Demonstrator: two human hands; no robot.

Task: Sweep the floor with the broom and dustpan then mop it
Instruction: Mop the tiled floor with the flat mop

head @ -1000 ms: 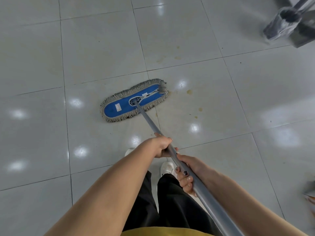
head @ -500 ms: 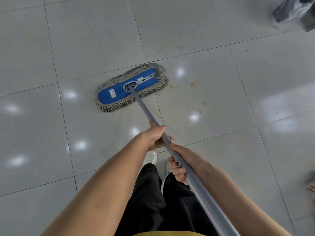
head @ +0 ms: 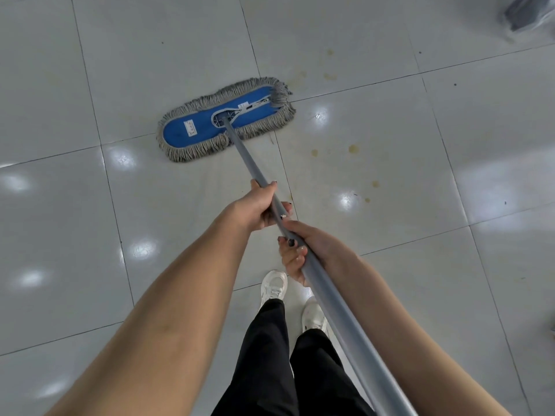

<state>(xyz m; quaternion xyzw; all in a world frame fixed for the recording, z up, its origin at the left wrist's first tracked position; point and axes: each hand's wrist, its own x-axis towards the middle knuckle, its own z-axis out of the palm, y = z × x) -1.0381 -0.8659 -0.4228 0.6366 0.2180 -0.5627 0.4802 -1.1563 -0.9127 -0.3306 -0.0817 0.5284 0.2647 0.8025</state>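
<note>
A flat blue mop head (head: 198, 127) with a grey fringe lies on the white tiled floor (head: 390, 250) ahead of me. Its long grey handle (head: 249, 163) runs back toward my right side. My left hand (head: 255, 208) grips the handle from the left, further down toward the head. Just behind it my right hand (head: 303, 250) curls round the handle from the right. Yellowish stains (head: 353, 149) dot the tiles to the right of the mop head.
My white shoes (head: 273, 286) and black trousers stand directly below the hands. A dark wrapped object (head: 525, 13), blurred, sits at the top right corner. Bright light reflections spot the glossy tiles.
The mop head has been pushed forward, away from me. Both hands keep the same grip on the handle. My feet have come further into view.
</note>
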